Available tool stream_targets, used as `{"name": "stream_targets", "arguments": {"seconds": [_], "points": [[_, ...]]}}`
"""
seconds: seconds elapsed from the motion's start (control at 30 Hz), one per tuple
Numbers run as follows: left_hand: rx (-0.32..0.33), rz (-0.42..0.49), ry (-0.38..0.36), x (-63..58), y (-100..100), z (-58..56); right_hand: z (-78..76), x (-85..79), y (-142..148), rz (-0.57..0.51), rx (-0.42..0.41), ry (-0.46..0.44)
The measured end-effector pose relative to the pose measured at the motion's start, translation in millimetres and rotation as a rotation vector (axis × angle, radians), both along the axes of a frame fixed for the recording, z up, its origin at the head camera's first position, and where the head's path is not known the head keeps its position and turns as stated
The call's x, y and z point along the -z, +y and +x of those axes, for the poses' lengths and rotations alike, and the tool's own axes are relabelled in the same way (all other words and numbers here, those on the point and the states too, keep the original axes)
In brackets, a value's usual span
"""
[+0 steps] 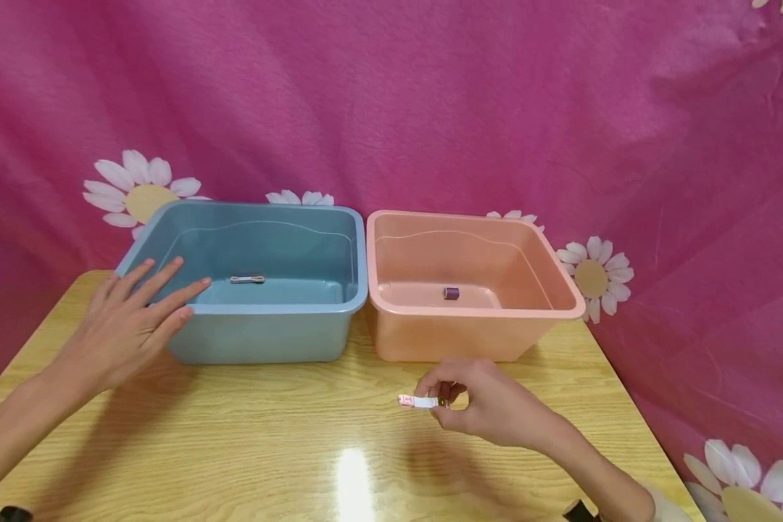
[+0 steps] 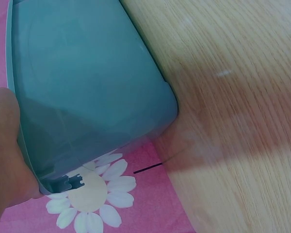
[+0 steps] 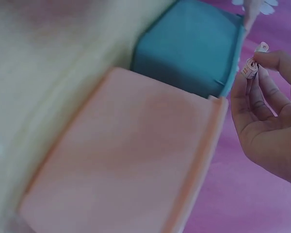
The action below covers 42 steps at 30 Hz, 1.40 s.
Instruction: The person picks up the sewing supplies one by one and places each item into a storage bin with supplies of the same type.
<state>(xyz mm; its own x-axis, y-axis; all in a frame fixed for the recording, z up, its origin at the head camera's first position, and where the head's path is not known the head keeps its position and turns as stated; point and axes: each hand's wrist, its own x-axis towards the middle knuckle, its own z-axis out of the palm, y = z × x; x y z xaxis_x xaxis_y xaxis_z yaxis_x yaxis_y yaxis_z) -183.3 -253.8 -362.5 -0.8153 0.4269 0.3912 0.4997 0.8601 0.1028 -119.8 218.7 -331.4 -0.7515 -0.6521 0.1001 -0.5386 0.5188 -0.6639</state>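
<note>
My right hand (image 1: pixel 496 406) pinches a small folded tape measure (image 1: pixel 423 402), white with red markings, between thumb and fingertips in front of the peach tub (image 1: pixel 450 339). In the right wrist view the tape measure (image 3: pixel 250 69) appears as a tight bundle with printed numbers. My left hand (image 1: pixel 127 315) rests over the near left corner of the blue tub (image 1: pixel 254 339), fingers spread and straight. Inside the blue tub lies a thin, light-coloured bundled cord (image 1: pixel 246 279). A dark purple thread spool (image 1: pixel 451 293) lies on the floor of the peach tub.
Both tubs stand side by side at the back of a light wooden table (image 1: pixel 248 442). Behind them and along the right hangs a magenta cloth (image 1: pixel 378 101) printed with white daisies. The tub walls rise well above the tabletop.
</note>
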Motion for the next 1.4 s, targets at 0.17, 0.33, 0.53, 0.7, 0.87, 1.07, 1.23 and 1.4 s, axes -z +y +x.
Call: {"name": "stream_targets", "arguments": {"seconds": [0.17,0.33,0.53,0.7,0.87,1.07,1.23,1.4], "points": [[0.008,-0.007,0.018,0.0,0.5,0.6,-10.3,-16.7,-4.3,-0.005,-0.006,0.045],[0.003,-0.002,0.020,0.0,0.6,0.5,-23.2,-29.3,-11.6,-0.009,-0.007,0.060],[0.004,-0.003,0.024,0.2,1.0,0.2,-38.8,-39.9,-22.5,-0.003,0.003,0.118],[0.001,-0.002,0.022,-0.1,1.5,0.3,-49.1,-47.5,-30.9,-0.002,-0.007,0.118],[0.003,0.000,0.030,-0.1,2.0,0.3,-58.6,-53.5,-38.9,0.009,-0.021,0.114],[0.007,-0.002,0.037,0.2,1.8,0.1,-72.4,-56.1,-48.9,-0.007,-0.040,0.119],[0.013,-0.004,0.049,0.7,1.8,-0.6,-83.4,-57.2,-57.6,-0.014,-0.056,0.118],[0.019,-0.004,0.067,1.4,1.3,-1.2,-93.0,-58.2,-65.2,-0.017,-0.078,0.093]]}}
